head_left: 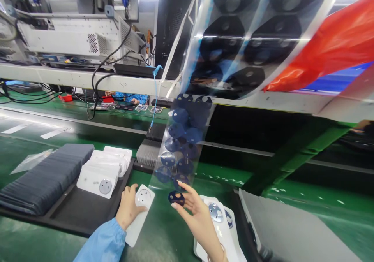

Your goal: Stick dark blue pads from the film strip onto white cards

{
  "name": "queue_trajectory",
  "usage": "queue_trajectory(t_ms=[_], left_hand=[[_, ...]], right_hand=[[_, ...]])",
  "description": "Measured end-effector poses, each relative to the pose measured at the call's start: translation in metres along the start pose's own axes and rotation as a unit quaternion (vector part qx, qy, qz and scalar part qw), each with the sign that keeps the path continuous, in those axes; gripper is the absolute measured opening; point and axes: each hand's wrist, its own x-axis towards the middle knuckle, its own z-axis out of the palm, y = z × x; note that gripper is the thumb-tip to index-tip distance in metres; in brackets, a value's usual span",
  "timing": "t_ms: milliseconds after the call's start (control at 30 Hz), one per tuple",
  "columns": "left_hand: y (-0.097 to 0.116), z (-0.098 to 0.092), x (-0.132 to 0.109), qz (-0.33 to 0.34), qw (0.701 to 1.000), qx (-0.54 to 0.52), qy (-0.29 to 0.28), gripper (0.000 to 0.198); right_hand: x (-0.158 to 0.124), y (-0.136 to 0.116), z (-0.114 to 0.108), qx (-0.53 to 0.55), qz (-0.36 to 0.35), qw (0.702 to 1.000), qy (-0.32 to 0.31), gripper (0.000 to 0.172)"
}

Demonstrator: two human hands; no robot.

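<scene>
My left hand [128, 207] grips the edges of a white back-cover-like panel [135, 229] over the green bench. Its upper end bears a round area with small holes. Between the thumb and fingers of my right hand [196, 214], a dark round sticker with holes [173, 198] is pinched, apart from the panel. Just above it hangs a clear strip [157, 181] carrying rows of similar dark round stickers. Beneath my right forearm lie white panels [224, 231] with dark round pieces on their upper ends.
On the left, a black tray [73, 211] holds a long row of dark sheets [49, 176] and overlapping white panels [97, 174]. Another row of thin pieces [147, 152] stands behind. A grey stack [295, 227] sits at right. A white shelf [58, 75] with cables crosses above.
</scene>
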Motion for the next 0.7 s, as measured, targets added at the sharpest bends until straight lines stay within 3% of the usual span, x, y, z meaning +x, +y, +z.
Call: queue_trajectory(t_ms=[233,367,500,600,700], left_hand=[[0.008,-0.023,0.0,0.053,0.984,-0.169,0.005,0.053],[0.021,-0.025,-0.005,0.036,0.941,-0.336,-0.02,0.062],[0.032,-0.03,-0.012,-0.003,0.899,-0.438,-0.014,0.066],[0.038,-0.04,-0.008,0.001,0.918,-0.396,0.008,0.049],[0.047,-0.048,0.0,0.047,0.945,-0.323,-0.027,0.036]], right_hand=[[0.004,0.004,-0.006,-0.017,-0.017,0.999,0.037,0.03],[0.003,0.003,-0.006,-0.016,-0.036,0.998,0.04,0.016],[0.002,0.004,-0.006,-0.038,-0.069,0.996,0.039,0.015],[0.001,0.006,-0.008,-0.097,-0.116,0.988,0.04,0.013],[0.001,0.01,-0.009,-0.137,-0.169,0.975,0.043,0.013]])
